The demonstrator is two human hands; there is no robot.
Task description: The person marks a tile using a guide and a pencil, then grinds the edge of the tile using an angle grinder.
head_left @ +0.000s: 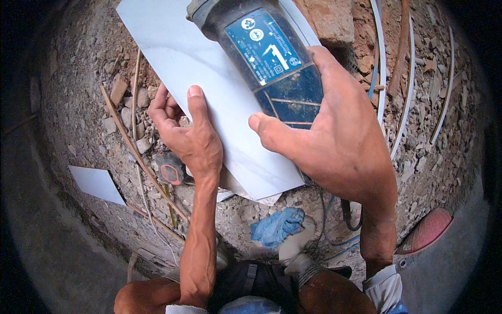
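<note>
A white tile with faint grey veining slants across the upper middle. My left hand grips its left edge, thumb on top and fingers curled underneath. Over the tile's right side is a blue angle grinder with a label on its body. My right hand wraps round the grinder's body, the thumb reaching across toward the tile. The grinder's head runs up to the top edge of the picture, and no disc shows. A tape measure, black with orange, lies on the ground beside my left wrist.
Rubble covers the ground. A blue cloth lies between my feet, near a dark cable. A cut tile piece is at left, by a thin wooden strip. White strips, a brick and a reddish slipper are at right.
</note>
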